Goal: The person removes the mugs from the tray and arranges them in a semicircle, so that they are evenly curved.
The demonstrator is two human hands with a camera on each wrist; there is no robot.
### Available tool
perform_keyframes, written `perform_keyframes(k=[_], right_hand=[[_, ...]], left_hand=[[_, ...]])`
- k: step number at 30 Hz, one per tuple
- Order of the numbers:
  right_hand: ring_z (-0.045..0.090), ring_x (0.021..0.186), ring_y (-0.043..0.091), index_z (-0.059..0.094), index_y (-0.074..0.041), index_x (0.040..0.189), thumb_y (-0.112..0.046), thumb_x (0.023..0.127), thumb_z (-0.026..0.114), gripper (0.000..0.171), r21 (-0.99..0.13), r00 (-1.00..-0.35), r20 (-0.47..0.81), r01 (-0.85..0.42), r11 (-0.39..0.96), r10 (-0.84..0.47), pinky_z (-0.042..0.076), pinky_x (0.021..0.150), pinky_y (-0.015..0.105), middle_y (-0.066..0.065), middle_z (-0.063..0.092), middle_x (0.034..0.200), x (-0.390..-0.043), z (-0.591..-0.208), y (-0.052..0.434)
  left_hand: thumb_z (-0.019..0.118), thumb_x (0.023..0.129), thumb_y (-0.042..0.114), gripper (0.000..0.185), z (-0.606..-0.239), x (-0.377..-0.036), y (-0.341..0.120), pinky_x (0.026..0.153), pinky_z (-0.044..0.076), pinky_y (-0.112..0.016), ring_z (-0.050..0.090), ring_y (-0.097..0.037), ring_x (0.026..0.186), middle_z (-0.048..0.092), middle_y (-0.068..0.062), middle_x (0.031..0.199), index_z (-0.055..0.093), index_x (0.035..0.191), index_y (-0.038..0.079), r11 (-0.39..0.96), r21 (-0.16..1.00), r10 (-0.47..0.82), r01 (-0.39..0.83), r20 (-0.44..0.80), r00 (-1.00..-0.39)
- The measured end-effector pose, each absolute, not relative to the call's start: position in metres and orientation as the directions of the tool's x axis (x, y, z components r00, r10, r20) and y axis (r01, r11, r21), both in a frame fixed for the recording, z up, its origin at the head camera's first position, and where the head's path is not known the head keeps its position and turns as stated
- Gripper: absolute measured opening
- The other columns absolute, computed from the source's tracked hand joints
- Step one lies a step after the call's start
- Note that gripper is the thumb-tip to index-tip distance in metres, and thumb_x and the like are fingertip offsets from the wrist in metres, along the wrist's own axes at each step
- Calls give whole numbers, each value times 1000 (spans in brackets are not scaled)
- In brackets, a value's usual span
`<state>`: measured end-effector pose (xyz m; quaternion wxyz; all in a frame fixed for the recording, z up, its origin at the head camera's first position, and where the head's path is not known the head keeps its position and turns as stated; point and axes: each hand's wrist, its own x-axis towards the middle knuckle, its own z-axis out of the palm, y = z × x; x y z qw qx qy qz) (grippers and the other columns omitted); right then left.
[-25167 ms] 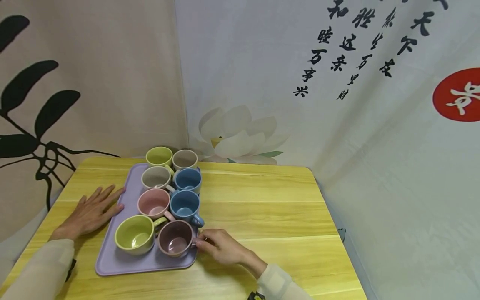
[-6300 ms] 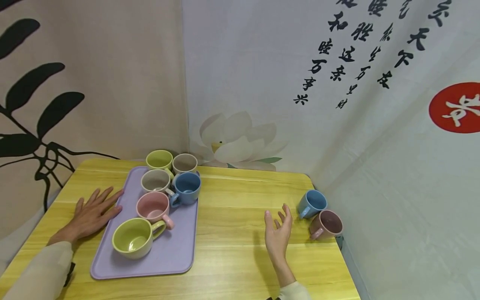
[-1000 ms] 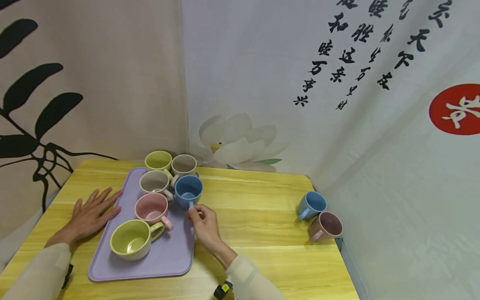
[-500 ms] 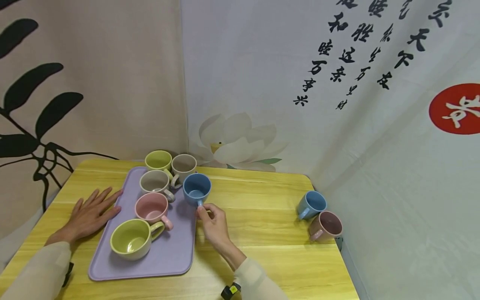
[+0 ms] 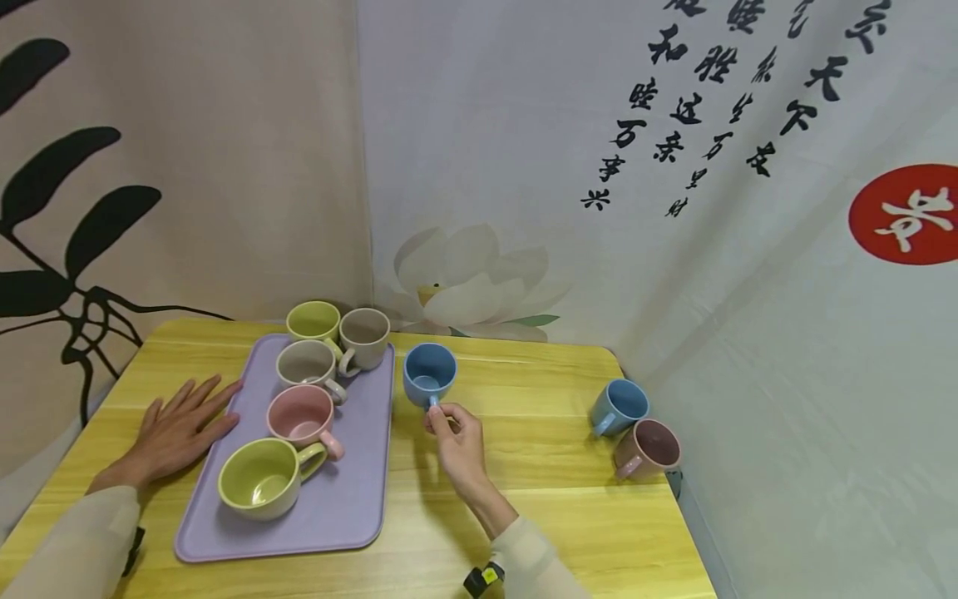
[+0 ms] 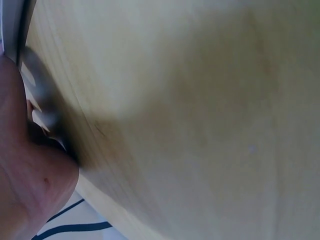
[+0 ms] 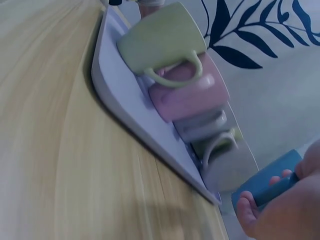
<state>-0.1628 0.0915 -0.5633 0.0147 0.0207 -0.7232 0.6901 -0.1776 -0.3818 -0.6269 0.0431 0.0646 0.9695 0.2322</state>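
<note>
While my right hand [image 5: 458,439] pinches the handle of a blue cup [image 5: 429,374], the cup hangs upright in the air just past the right edge of the purple tray [image 5: 358,507], above the yellow wooden table [image 5: 539,516]. My left hand [image 5: 180,428] lies flat on the table with fingers spread, fingertips touching the tray's left edge. On the tray I see five cups: a large green cup [image 5: 264,476] near the front, a pink cup [image 5: 303,416] behind it, two beige ones and a small green one at the far end. Near the table's right edge a second blue cup [image 5: 618,405] and a mauve cup [image 5: 647,448] stand just beside each other.
</note>
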Motion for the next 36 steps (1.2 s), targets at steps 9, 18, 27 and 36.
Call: perform_keyframes(k=[9,18,27,36], right_hand=[[78,93,9,75,13,112,-16,115,67,30,-999,-995,41,-38,35,88,69,103,47,31,78,110,-171,-569,129],[81,103,25,73,11,114,-19,117,65,32,-999,-982,31,-26,32,187,68,106,46,34,75,115,-178,-578,168],[77,116,37,73,7,116,-23,119,60,32,-1000,-956,-25,29,8,293,64,113,47,28,73,119,-187,-580,196],[76,112,31,72,5,110,-23,119,60,32,-1000,-917,-24,22,-8,397,65,112,45,21,70,117,-197,-581,221]], left_hand=[[45,119,57,75,-629,-178,-383,123,-8,-95,0,-71,168,13,-37,185,22,182,21,880,462,145,113,-35,-989],[46,119,56,75,-630,-178,-383,122,-5,-95,2,-71,168,16,-37,184,24,181,21,879,460,146,124,-14,-989],[45,119,56,75,-629,-179,-384,122,-6,-95,0,-71,168,15,-37,184,23,182,22,877,464,148,122,-20,-989],[45,119,57,76,-631,-179,-382,124,-10,-94,-3,-70,168,12,-37,185,22,182,21,875,471,142,110,-33,-989]])
